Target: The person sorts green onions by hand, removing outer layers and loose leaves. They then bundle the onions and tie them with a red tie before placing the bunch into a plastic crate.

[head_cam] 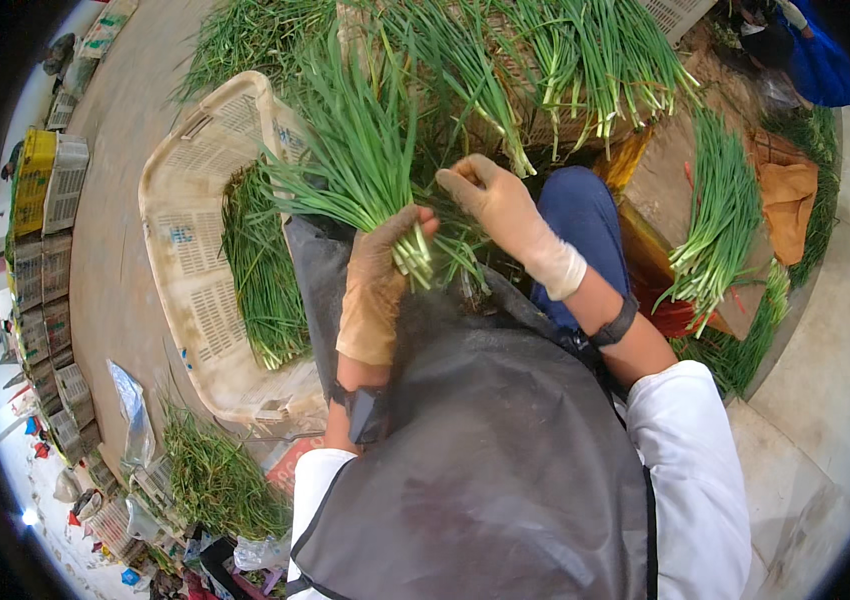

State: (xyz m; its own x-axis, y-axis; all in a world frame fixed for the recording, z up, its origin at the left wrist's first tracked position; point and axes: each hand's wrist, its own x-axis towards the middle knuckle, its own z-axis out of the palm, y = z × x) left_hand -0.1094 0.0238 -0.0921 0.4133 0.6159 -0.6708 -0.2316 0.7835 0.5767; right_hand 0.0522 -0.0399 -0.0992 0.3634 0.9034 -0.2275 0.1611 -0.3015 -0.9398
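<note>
My left hand, in a soiled, thin glove, is closed around the white stem ends of a bunch of green Chinese chives; the leaves fan up and to the left. To its right my gloved right hand is raised with bent fingers, thumb near the fingertips; whether a thin strand lies between them cannot be told. Beyond the hands, several bunches of chives lie with white ends towards me. A dark apron covers my lap.
On the left stands a cream plastic crate holding a chive bundle. At right, another bundle lies on a box beside an orange cloth. Loose leaves are heaped lower left. A person in blue is upper right.
</note>
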